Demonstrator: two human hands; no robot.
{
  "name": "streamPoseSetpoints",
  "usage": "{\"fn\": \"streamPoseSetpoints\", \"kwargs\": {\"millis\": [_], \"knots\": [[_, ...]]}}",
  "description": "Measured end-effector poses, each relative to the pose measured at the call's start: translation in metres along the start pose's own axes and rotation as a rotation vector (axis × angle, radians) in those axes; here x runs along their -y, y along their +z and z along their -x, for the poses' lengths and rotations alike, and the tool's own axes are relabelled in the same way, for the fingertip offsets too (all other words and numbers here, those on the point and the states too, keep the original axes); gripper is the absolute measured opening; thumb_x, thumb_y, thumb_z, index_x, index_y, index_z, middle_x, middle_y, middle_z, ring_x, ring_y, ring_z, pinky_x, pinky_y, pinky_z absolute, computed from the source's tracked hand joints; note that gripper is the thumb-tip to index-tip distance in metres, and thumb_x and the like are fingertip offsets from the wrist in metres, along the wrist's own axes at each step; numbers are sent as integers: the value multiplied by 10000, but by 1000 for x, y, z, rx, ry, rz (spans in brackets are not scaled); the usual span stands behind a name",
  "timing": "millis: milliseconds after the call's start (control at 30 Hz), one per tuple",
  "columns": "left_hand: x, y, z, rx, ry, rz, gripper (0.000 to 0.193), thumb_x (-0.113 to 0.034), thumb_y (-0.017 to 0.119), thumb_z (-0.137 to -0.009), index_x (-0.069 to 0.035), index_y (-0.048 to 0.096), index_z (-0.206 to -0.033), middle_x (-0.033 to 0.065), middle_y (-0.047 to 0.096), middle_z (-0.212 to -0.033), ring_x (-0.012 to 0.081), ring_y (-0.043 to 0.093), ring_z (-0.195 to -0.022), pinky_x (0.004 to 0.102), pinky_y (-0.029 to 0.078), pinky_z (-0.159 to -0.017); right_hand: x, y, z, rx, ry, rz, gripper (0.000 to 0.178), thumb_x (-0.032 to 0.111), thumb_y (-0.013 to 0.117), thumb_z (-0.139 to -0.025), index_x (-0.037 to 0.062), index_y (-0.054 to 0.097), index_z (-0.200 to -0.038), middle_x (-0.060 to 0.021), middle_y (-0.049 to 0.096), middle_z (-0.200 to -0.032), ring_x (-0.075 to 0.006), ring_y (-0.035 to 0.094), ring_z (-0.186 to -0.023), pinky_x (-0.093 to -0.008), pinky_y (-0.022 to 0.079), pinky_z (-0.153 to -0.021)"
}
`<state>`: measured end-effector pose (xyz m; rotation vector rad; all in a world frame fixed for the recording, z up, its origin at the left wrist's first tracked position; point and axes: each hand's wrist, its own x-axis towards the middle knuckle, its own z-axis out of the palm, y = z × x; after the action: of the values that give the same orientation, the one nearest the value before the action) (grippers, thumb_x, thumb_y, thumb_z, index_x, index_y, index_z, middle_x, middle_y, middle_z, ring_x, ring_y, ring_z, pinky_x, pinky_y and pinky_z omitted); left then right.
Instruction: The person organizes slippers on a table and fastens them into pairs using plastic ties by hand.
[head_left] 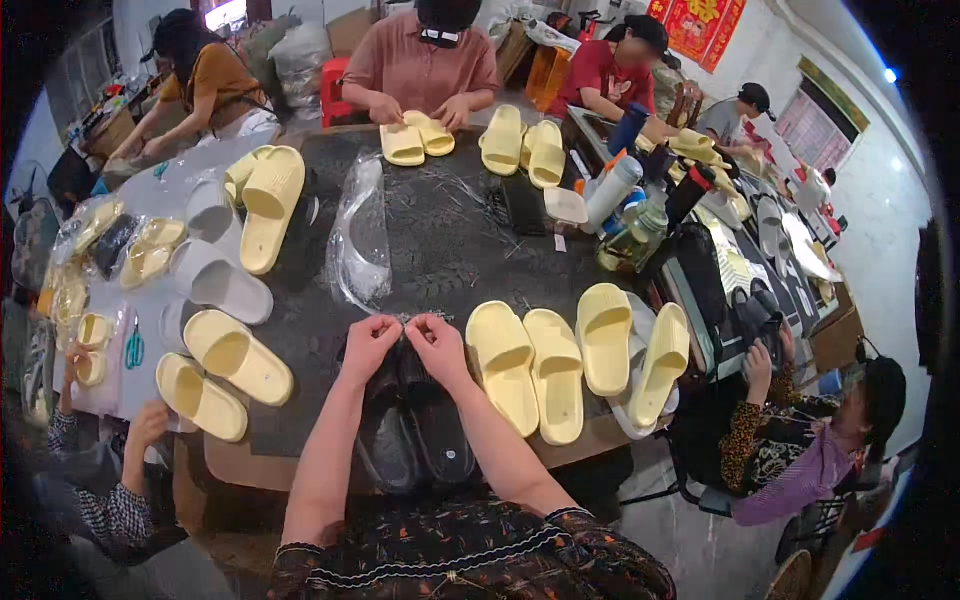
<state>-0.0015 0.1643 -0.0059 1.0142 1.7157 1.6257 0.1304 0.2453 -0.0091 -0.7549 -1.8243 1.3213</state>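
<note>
My left hand [370, 346] and my right hand [436, 348] meet over the toe ends of a pair of black slide sandals. Fingers of both hands are pinched together, almost touching; what lies between the fingertips is too small to make out. The left black slide [388, 445] and the right black slide [441, 440] lie side by side between my forearms, soles down, heels toward me. Just right of my right hand is a pale yellow slide [502, 370], with its mate [554, 375] beside it.
Yellow slides [238, 358] and grey slides [222, 280] line the left side. A clear plastic bag [362, 235] lies ahead on the dark table mat [440, 230]. Bottles [612, 192] and a water jug [640, 240] stand at right. Several co-workers sit around, one handling yellow slides [404, 144] opposite.
</note>
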Motion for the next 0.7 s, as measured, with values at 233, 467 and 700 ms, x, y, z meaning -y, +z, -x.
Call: {"fn": "streamPoseSetpoints", "kwargs": {"millis": [233, 467, 700], "knots": [[0, 0, 0, 13, 33, -54, 145, -136, 674, -827, 6, 656, -808, -66, 525, -638, 20, 441, -606, 211, 352, -542, -1, -1, -1, 25, -12, 21, 123, 138, 650, -870, 17, 639, -886, 46, 559, -707, -21, 426, -603, -204, 367, -538], [6, 4, 3, 8, 50, -34, 162, -153, 680, -829, 7, 658, -816, -55, 532, -637, 26, 445, -603, 223, 355, -532, -6, 0, 6, 1, -84, 80, 108, 117, 674, -847, 18, 653, -885, 39, 564, -695, -24, 418, -582, -204, 358, -528], [7, 1, 3, -73, 64, -124, 218, -203, 690, -833, 2, 692, -905, 44, 667, -725, 72, 584, -693, 256, 470, -632, -8, 3, -4, -76, 16, -30, 138, 155, 630, -894, 18, 626, -906, -25, 626, -725, -73, 552, -636, -252, 463, -597]]}}
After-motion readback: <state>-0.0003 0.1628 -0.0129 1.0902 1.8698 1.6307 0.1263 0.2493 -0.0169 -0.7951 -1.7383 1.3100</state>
